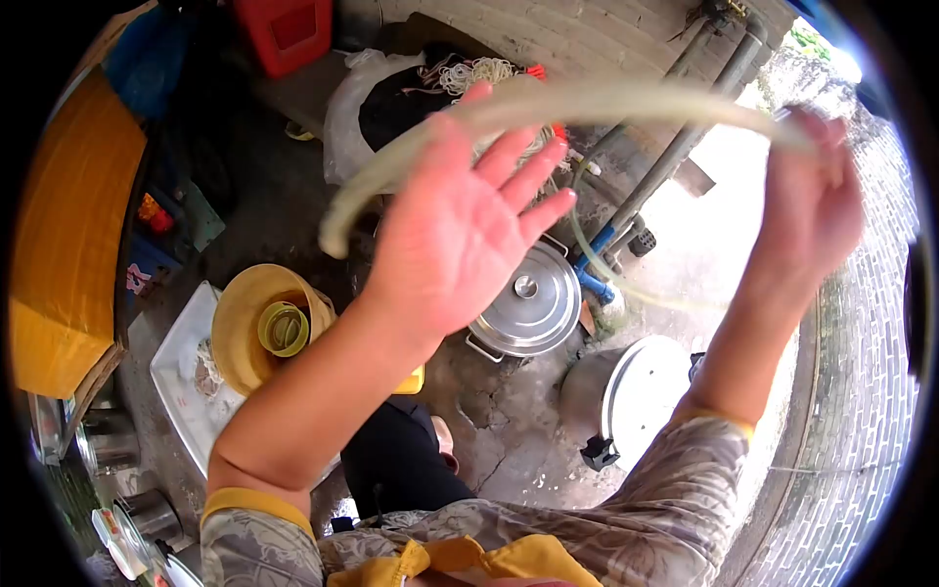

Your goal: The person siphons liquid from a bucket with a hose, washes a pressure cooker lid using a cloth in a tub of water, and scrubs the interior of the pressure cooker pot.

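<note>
A pale, translucent hose (636,103), blurred by motion, arches across the upper part of the head view. My right hand (810,201) is closed around it at the upper right. At the centre, my left hand (452,235) is raised with its palm showing and fingers spread. The hose passes by its thumb and index finger; whether it touches them I cannot tell. Past the left hand, the hose's loose end curves down to the left. A thinner, clear length of hose (587,240) bends beside the pipes and runs toward the right.
A lidded metal pot (536,308) and another pot (636,396) with black handles stand on the concrete floor. At left are a yellowish bucket (235,328) in a white tub (181,362) and a tall orange-brown box (73,225). Behind are a red container (284,29) and metal pipes (675,147).
</note>
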Demonstrator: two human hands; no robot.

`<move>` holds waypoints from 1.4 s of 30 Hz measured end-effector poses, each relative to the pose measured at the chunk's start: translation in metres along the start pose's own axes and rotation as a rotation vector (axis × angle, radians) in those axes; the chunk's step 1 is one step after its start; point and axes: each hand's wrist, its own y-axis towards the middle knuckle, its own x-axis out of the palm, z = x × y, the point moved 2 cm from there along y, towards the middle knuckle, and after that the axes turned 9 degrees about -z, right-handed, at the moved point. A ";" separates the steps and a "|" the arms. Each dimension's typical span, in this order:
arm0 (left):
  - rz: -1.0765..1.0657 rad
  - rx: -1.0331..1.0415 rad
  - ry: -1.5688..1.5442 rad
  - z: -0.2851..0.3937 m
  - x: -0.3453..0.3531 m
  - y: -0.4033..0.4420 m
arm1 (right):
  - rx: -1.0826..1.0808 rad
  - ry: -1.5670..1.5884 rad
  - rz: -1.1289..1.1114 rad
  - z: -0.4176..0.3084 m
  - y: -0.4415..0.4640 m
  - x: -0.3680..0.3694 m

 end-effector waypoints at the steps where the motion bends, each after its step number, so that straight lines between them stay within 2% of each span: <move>1: 0.058 0.068 -0.182 0.005 0.005 -0.006 | -0.088 -0.039 0.147 0.022 -0.018 0.002; 2: 0.146 0.118 -0.243 0.012 0.005 -0.014 | -0.169 -0.089 0.298 0.044 -0.036 0.006; 3: 0.247 0.165 -0.309 0.021 0.002 -0.024 | -0.122 -0.231 0.547 0.065 -0.053 0.009; 5: 0.145 0.197 -0.184 0.045 -0.023 -0.045 | 0.647 -0.372 0.512 0.080 -0.086 0.007; 6: 0.278 0.283 -0.191 0.059 -0.029 -0.054 | 0.891 -0.262 0.429 0.080 -0.096 0.016; 7: 0.422 0.365 -0.207 0.070 -0.035 -0.066 | 1.110 -0.381 0.080 0.071 -0.079 0.033; 8: 0.359 0.345 -0.274 0.082 -0.048 -0.084 | 1.228 -0.507 -0.330 0.060 -0.062 0.049; 9: 0.300 0.323 -0.338 0.091 -0.059 -0.104 | 1.174 -0.608 -0.555 0.045 -0.043 0.051; 10: 0.322 0.271 -0.369 0.095 -0.060 -0.122 | 1.019 -0.794 -0.521 0.020 -0.017 0.035; 11: 0.346 0.228 -0.402 0.094 -0.057 -0.139 | 0.830 -1.062 -0.365 -0.005 0.014 0.013; 12: 0.473 0.212 -0.237 0.092 -0.055 -0.151 | 0.618 -1.372 -0.103 -0.026 0.045 -0.017; 13: 0.501 0.250 -0.233 0.091 -0.055 -0.162 | 0.441 -1.602 0.105 -0.038 0.071 -0.052; 14: 0.515 0.236 -0.042 0.089 -0.052 -0.175 | 0.354 -1.766 0.232 -0.051 0.092 -0.094; 15: 0.556 0.223 0.143 0.084 -0.048 -0.195 | 0.362 -1.898 0.282 -0.054 0.106 -0.145; 16: 0.670 0.238 0.170 0.083 -0.055 -0.218 | 0.453 -2.010 0.258 -0.049 0.106 -0.197; 20: 0.851 0.238 0.017 0.075 -0.064 -0.262 | 0.831 -2.299 0.170 -0.018 0.051 -0.377; 24: 1.040 0.218 -0.114 0.067 -0.086 -0.301 | 1.040 -2.344 0.149 0.012 0.005 -0.455; 26: 1.188 0.161 -0.160 0.066 -0.092 -0.305 | 1.085 -2.349 0.161 0.022 -0.004 -0.469; 32: 1.263 0.108 -0.179 0.059 -0.111 -0.309 | 1.135 -2.346 0.154 0.040 -0.014 -0.487; 42: 1.244 0.116 -0.192 0.055 -0.125 -0.307 | 1.127 -2.290 0.168 0.056 -0.029 -0.501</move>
